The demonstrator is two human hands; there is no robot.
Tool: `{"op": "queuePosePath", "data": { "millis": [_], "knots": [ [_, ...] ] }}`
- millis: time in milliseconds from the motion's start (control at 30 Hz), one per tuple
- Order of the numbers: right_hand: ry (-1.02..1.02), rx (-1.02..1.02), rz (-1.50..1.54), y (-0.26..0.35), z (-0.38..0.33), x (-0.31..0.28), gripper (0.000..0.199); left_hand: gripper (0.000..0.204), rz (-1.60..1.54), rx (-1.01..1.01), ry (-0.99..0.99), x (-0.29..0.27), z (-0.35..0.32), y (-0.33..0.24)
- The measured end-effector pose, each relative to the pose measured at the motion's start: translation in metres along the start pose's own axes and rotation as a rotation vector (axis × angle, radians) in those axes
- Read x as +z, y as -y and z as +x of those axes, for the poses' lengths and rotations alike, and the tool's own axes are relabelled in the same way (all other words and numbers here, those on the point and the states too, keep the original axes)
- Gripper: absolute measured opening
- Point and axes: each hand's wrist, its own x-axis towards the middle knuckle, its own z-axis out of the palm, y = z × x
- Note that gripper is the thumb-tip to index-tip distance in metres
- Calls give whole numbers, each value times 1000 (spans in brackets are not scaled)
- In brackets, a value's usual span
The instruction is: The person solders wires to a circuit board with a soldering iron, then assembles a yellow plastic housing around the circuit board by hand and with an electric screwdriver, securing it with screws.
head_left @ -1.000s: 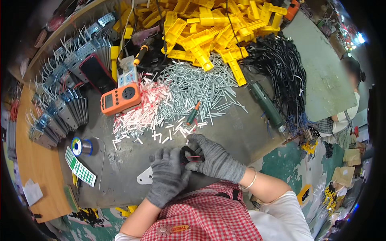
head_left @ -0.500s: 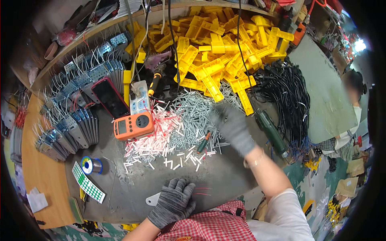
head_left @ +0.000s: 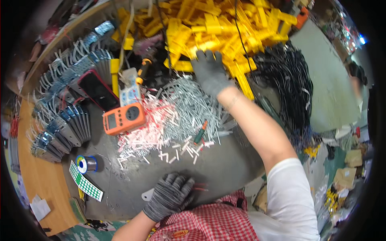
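My left hand (head_left: 169, 196), in a grey striped knit glove, is closed over a flat metal plate low on the bench. The plate's rounded end with a hole (head_left: 148, 195) sticks out on one side, and thin red wires (head_left: 201, 187) on the other; the rest is hidden under the glove. My right hand (head_left: 211, 74), gloved in grey, stretches far forward with its fingers apart. Its fingertips touch or nearly touch the heap of yellow plastic housings (head_left: 213, 24). Beneath its wrist spreads a pile of silver screws (head_left: 187, 106).
White and red small tubes (head_left: 148, 124) lie beside the screws, with a small screwdriver (head_left: 200, 132). Leftward are an orange meter (head_left: 134, 113), a phone (head_left: 98, 90), a solder spool (head_left: 86, 164) and rows of metal plates (head_left: 66, 128). Black cables (head_left: 287, 88) are bundled at right.
My right hand has moved forward from the screws to the yellow housings, its forearm stretching out. My left hand stays on the plate. The whole view has shifted slightly.
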Motion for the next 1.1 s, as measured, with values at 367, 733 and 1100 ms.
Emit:
{"op": "queuePosePath", "data": {
  "millis": [367,733,1100],
  "knots": [
    [182,-71,296,32,-40,-108,35,104,93,-243,-367,-38,21,22],
    [-308,-170,630,-2,-161,-56,25,49,70,-176,-420,-30,111,70],
    [20,-500,293,-9,-185,-36,11,42,-329,-472,-390,-31,28,32]
  ]
}}
